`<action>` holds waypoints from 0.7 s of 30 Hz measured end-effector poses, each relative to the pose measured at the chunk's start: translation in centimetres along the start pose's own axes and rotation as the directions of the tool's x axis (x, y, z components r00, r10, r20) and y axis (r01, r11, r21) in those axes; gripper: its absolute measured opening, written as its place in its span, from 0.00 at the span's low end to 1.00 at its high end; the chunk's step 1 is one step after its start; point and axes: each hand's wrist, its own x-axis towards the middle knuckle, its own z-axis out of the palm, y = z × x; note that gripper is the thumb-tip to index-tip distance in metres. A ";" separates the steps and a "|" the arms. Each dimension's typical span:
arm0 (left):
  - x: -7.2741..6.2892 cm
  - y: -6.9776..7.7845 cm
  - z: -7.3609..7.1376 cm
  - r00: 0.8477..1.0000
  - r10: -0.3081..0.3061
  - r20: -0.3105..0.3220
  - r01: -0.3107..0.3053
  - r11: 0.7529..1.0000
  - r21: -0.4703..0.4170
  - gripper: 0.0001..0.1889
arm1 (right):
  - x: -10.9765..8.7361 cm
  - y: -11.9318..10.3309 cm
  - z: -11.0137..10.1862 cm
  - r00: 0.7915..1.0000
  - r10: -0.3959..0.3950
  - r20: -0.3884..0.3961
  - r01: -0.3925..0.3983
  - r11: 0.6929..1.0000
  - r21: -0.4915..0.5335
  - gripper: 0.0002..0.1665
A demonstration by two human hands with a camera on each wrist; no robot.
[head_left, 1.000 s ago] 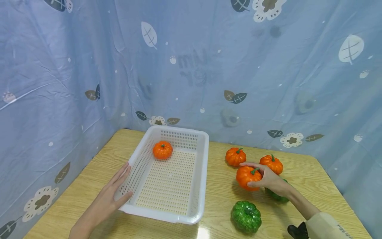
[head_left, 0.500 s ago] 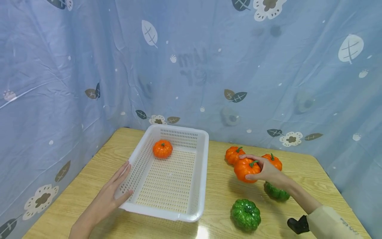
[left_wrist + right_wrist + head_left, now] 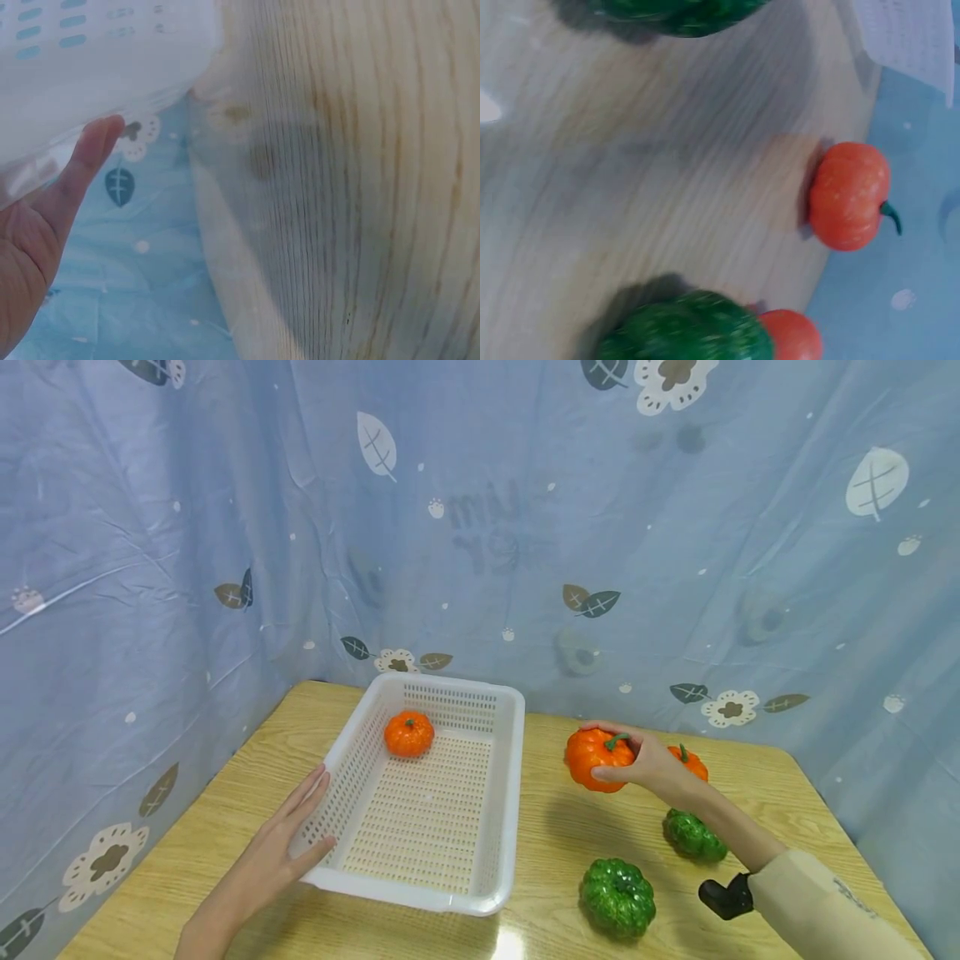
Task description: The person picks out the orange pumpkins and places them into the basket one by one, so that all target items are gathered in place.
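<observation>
My right hand point(image 3: 651, 767) grips a small orange pumpkin point(image 3: 588, 758) with a green stem, raised above the table. My left hand point(image 3: 273, 852) rests against the left side of a white perforated plastic basket point(image 3: 420, 902), fingers straight along its rim. In the left wrist view the thumb point(image 3: 90, 154) lies at the basket's outer wall point(image 3: 112, 82). Inside the basket sits another orange pumpkin point(image 3: 408, 734). The right wrist view shows neither the right hand nor the held pumpkin; an orange pumpkin point(image 3: 849, 196) stands there on the table, hidden behind the held one in the head view.
A green pumpkin point(image 3: 618, 897) stands near the front, and another green one point(image 3: 693, 837) lies close to the right forearm. Partly behind that arm is one more orange pumpkin point(image 3: 690, 762). A blue patterned curtain point(image 3: 480, 527) hangs behind the wooden table point(image 3: 555, 860).
My right hand has lifted the pumpkin and carried it left and away from me, over the pumpkin at the back. The left hand and basket have stayed in place.
</observation>
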 end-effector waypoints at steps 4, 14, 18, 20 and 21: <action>0.0 0.0 0.0 1.000 -0.001 0.001 0.001 1.000 0.005 0.40 | 1.0 -0.7 0.2 1.000 -0.004 0.005 0.004 1.000 0.030 0.37; 0.0 0.2 0.0 0.999 -0.029 0.016 0.029 1.000 -0.005 0.39 | 3.5 -2.0 0.9 1.000 -0.007 -0.010 0.007 1.000 -0.024 0.37; 0.1 0.2 0.0 0.999 -0.033 0.019 0.033 0.999 -0.004 0.39 | 4.2 -2.4 1.3 1.000 0.006 -0.015 -0.006 1.000 -0.007 0.38; 0.1 0.2 0.0 0.999 -0.036 0.021 0.036 0.999 0.001 0.39 | 4.5 -2.7 1.5 1.000 0.002 -0.013 -0.002 1.000 0.000 0.37; 0.0 0.3 -0.1 0.999 -0.040 0.022 0.040 0.999 0.001 0.39 | 4.7 -2.7 1.6 1.000 -0.001 -0.012 0.002 1.000 0.004 0.37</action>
